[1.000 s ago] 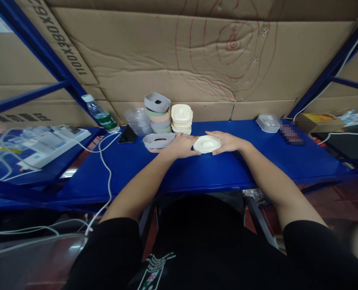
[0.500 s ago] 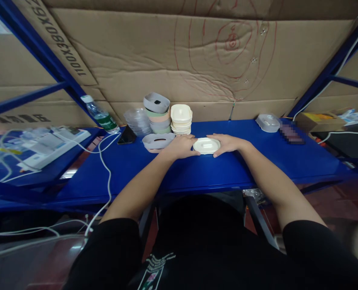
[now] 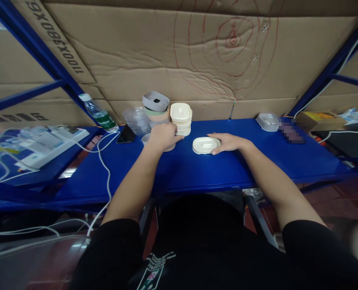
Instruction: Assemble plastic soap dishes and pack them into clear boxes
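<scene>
My right hand (image 3: pixel 229 142) grips the right end of a cream oval soap-dish-like tray (image 3: pixel 207 145), thumb at the near side and fingers at the far side. The tray lies flat on the blue table. My left hand (image 3: pixel 163 137) is over a low grey dish (image 3: pixel 146 139), its thumb spread to the right and apart from the fingers. It hides most of that dish, and whether it touches it I cannot tell. Just behind the left hand rise a stack of cream square dishes (image 3: pixel 181 114) and a stack of grey, green and peach dishes (image 3: pixel 155 101).
Clear plastic covers (image 3: pixel 136 121) are nested left of the stacks, near a dark phone (image 3: pixel 126 134) and a water bottle (image 3: pixel 102 116). One clear plastic piece (image 3: pixel 268 122) sits at the back right. A white cable (image 3: pixel 109 177) crosses the table's left side. Cardboard (image 3: pixel 130 48) walls the back.
My left hand has let go of the cream tray and moved left over the low grey dish. My right hand stays at the tray, which has hardly moved.
</scene>
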Demonstrator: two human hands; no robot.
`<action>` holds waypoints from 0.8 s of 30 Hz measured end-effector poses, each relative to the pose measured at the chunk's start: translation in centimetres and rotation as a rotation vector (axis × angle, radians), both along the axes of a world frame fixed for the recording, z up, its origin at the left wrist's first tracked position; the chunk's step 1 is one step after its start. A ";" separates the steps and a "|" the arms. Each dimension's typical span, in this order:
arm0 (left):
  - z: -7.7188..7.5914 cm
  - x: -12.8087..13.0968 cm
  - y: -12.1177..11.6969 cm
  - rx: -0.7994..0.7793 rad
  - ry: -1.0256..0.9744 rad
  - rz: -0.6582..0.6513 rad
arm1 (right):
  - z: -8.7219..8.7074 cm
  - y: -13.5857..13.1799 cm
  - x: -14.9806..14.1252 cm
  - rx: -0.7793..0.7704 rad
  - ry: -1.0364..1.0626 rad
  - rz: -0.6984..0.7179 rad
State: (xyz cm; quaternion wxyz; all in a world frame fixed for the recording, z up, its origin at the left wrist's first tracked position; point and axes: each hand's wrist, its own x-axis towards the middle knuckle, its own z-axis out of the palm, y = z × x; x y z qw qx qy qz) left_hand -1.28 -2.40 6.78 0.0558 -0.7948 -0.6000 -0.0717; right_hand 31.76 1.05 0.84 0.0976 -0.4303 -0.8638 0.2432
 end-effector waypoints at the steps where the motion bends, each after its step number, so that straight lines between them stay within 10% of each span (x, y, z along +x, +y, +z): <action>1: 0.0 -0.1 0.1 -0.005 -0.003 0.032 | 0.1 -0.1 0.0 0.004 -0.003 -0.005; 24: 0.4 -0.2 0.1 -0.078 0.035 0.080 | 0.4 -0.4 -0.2 -0.006 -0.002 -0.047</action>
